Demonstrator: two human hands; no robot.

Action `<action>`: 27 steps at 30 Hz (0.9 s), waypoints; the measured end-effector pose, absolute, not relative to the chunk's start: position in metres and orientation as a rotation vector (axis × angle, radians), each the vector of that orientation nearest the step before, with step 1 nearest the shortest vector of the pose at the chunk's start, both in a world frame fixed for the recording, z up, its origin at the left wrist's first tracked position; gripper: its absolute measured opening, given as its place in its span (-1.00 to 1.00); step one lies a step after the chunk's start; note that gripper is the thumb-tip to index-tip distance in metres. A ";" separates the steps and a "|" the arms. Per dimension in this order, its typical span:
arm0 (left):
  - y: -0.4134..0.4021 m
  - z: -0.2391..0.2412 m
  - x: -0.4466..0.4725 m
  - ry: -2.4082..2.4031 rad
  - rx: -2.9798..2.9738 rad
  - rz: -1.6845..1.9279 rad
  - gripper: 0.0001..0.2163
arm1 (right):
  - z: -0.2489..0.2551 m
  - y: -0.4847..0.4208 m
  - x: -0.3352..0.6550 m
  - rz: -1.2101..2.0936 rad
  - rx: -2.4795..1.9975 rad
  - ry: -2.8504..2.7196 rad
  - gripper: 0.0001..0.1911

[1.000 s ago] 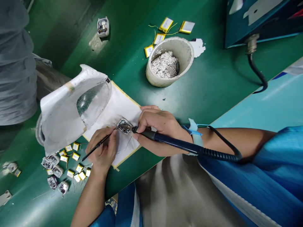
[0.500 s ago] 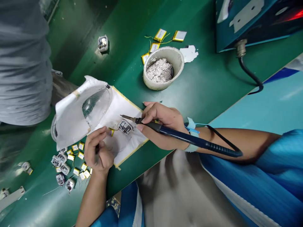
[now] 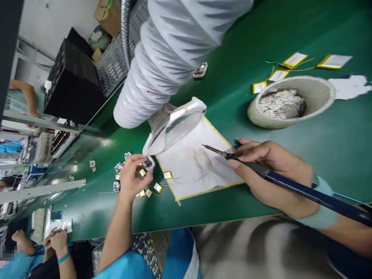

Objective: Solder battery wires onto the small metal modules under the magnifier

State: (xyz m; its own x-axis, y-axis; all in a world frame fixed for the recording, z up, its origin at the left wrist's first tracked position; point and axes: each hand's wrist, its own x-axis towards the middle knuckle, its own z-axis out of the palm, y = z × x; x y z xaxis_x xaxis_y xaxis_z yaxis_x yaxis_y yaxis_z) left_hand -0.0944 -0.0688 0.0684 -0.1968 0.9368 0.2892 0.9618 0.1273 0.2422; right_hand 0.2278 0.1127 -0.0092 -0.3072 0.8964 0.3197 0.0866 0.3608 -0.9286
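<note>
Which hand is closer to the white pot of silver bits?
The right hand, holding a soldering iron, is just below the white pot. The left hand is much farther away, past the white sheet.

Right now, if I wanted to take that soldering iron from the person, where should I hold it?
Grip the soldering iron's dark blue handle, coming from the lower right, behind the right hand. That long, thick grip runs back that way, while the slim bare metal tip points out over the white sheet. It may be hot, so stay clear of it.
</note>
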 end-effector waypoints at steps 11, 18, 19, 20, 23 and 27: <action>-0.092 0.084 -0.225 -2.913 -1.758 -0.202 -0.65 | -0.013 0.113 0.223 1.009 -0.972 -1.713 -0.82; -0.100 0.073 -0.202 -2.692 -1.720 -0.251 -0.74 | -0.003 0.115 0.222 1.065 -0.845 -1.657 -0.83; -0.096 0.072 -0.191 -2.622 -1.708 -0.297 -0.73 | 0.000 0.115 0.225 1.084 -0.846 -1.667 -0.84; -0.091 0.070 -0.177 -2.535 -1.722 -0.353 -0.73 | 0.003 0.115 0.228 1.094 -0.849 -1.673 -0.84; -0.069 0.063 -0.111 -2.286 -2.021 -0.488 -0.75 | 0.011 0.114 0.238 1.090 -0.877 -1.681 -0.84; -0.022 0.045 -0.016 -2.102 -2.337 -0.445 -0.72 | 0.015 0.111 0.251 1.034 -0.858 -1.745 -0.85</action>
